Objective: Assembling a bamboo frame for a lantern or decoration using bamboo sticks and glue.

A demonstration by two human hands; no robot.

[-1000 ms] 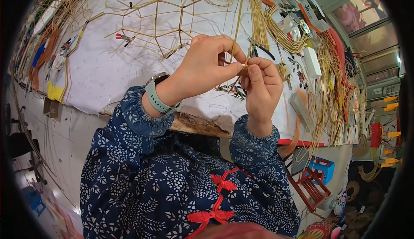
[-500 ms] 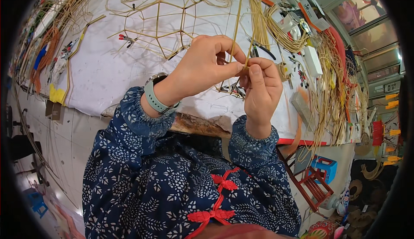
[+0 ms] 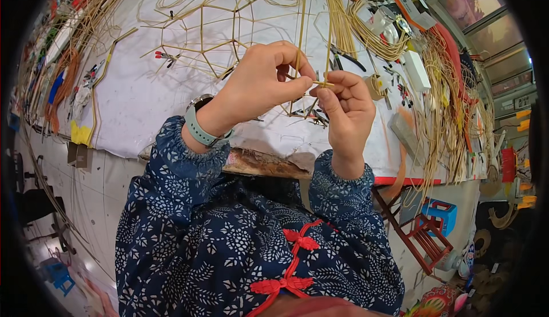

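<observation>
Above the near part of the table, my left hand [image 3: 269,76] pinches a thin bamboo strip between thumb and forefinger. My right hand [image 3: 350,108] is closed at the same corner, its thumb and fingers just under the point where a short crosspiece meets an upright bamboo strip [image 3: 329,39]. Another upright strip [image 3: 301,22] passes behind my left fingers. These strips reach up to an open bamboo frame [image 3: 235,25] of many-sided cells, spread across the table to the left. My palms hide part of the strips.
White-covered table [image 3: 126,105] carries pliers [image 3: 349,59], coiled strips [image 3: 374,34] and a white box [image 3: 416,71] at right. Red-tipped clamps [image 3: 166,56] lie left. Long loose strips [image 3: 443,105] hang over the right edge. A blue stool [image 3: 440,217] stands below.
My right thumb has moved down from the joint, so the crossing of the strips shows more plainly. The frame and table have shifted slightly left in view.
</observation>
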